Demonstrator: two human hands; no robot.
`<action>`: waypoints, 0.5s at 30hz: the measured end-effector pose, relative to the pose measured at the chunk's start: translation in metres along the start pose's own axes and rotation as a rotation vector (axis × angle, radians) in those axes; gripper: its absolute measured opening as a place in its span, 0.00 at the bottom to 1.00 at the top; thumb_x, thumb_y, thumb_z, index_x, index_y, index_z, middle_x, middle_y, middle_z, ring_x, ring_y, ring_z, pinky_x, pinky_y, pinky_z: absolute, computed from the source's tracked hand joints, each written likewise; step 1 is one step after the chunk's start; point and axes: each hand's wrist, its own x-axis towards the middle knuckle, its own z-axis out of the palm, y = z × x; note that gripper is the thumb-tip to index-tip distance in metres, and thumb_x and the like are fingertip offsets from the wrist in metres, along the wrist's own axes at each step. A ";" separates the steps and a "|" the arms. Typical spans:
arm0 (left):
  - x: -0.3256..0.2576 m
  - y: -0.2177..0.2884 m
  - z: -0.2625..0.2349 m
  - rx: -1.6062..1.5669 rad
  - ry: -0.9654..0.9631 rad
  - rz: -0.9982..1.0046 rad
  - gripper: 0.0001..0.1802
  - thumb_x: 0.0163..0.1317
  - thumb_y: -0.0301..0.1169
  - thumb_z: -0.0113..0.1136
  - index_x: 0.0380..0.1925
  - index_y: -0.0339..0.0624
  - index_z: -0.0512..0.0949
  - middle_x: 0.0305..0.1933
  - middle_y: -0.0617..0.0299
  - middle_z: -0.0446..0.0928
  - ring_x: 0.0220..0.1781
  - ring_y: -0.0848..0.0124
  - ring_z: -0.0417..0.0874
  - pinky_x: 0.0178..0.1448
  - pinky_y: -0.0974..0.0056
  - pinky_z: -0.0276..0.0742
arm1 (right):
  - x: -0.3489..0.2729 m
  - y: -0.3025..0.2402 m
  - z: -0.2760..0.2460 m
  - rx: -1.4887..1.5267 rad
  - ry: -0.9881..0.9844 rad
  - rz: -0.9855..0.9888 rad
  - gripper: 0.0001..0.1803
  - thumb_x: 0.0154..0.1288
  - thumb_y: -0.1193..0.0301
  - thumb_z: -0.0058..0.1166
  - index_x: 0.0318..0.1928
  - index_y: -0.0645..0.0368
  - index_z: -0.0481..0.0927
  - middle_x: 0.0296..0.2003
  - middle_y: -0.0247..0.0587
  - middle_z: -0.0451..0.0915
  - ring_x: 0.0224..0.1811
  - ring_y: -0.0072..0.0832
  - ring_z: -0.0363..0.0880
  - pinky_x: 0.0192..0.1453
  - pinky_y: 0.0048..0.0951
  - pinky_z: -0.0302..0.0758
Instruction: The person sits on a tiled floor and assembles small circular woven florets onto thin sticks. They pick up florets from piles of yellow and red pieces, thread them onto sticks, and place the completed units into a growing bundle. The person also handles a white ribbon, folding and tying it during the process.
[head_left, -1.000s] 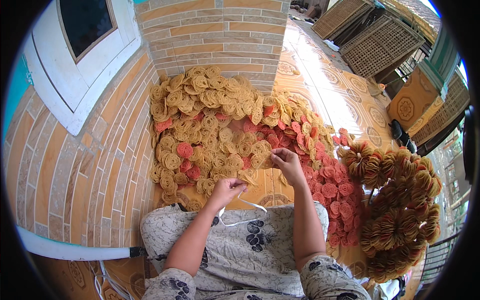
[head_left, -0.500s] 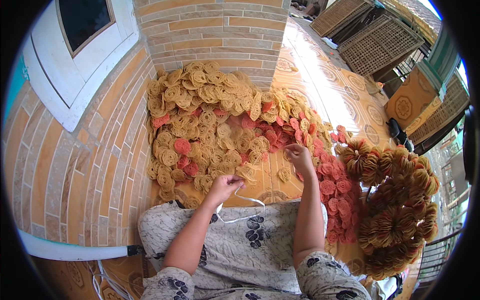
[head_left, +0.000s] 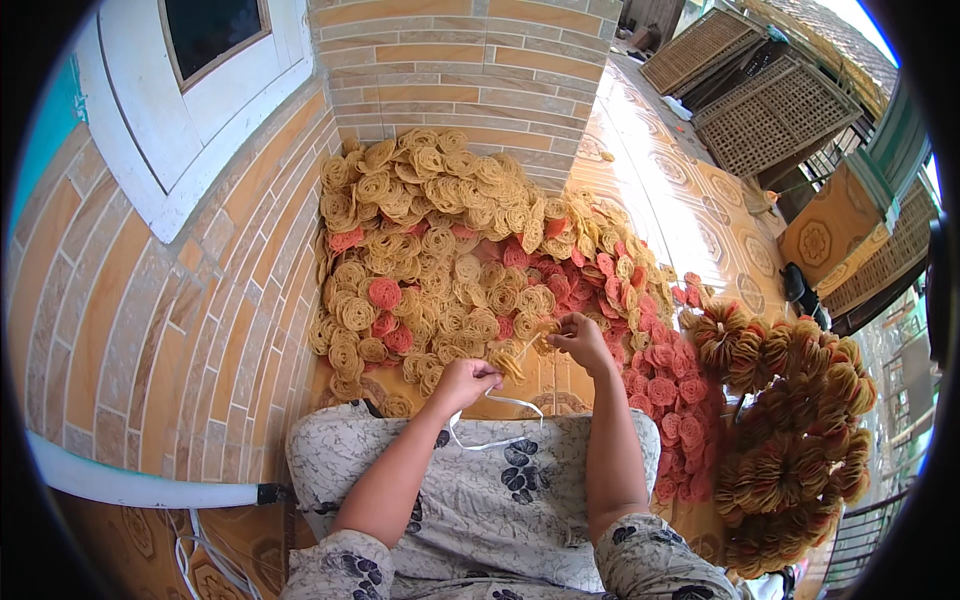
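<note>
My left hand (head_left: 467, 386) is pinched shut on a thin white strip (head_left: 496, 440), whose loose end loops down over my lap. Close to its fingertips, a small bunch of yellow lacy discs (head_left: 508, 363) sits at the strip. My right hand (head_left: 586, 345) pinches a yellow lacy disc (head_left: 546, 337) just right of the bunch; the strip's far end there is too fine to make out. Beyond both hands spreads a heap of yellow lacy discs (head_left: 385, 230), with red discs (head_left: 383, 292) scattered through it. More red discs (head_left: 672, 385) lie beside my right forearm.
Strung bunches of discs (head_left: 790, 440) stand at the right. A brick-tiled wall (head_left: 240, 280) with a white door (head_left: 200, 110) bounds the left. A white pole (head_left: 150, 488) lies at lower left, near white strips (head_left: 205, 550). Woven panels (head_left: 775, 110) lean at the far right.
My right hand has come nearer and left, toward my left hand, and a yellow disc now shows at its fingertips. The view has shifted slightly.
</note>
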 end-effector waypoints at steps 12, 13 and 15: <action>0.007 -0.011 -0.001 -0.026 0.142 0.042 0.10 0.63 0.30 0.61 0.38 0.34 0.82 0.32 0.61 0.85 0.33 0.78 0.82 0.41 0.71 0.75 | 0.005 -0.019 0.004 -0.086 -0.160 -0.103 0.13 0.58 0.71 0.64 0.44 0.62 0.83 0.37 0.41 0.84 0.37 0.25 0.81 0.45 0.28 0.76; 0.008 -0.013 -0.002 -0.076 0.178 0.026 0.09 0.62 0.30 0.61 0.37 0.34 0.82 0.30 0.61 0.85 0.31 0.78 0.82 0.38 0.72 0.75 | 0.019 -0.011 0.010 -0.159 0.021 -0.109 0.14 0.59 0.70 0.64 0.45 0.62 0.83 0.36 0.41 0.85 0.37 0.23 0.81 0.45 0.26 0.75; 0.010 -0.014 -0.004 -0.057 0.198 0.056 0.09 0.62 0.29 0.61 0.37 0.32 0.82 0.30 0.60 0.85 0.32 0.77 0.83 0.39 0.71 0.76 | 0.037 0.011 0.035 -0.342 0.388 -0.145 0.19 0.54 0.67 0.67 0.44 0.64 0.81 0.33 0.45 0.83 0.37 0.36 0.82 0.45 0.33 0.77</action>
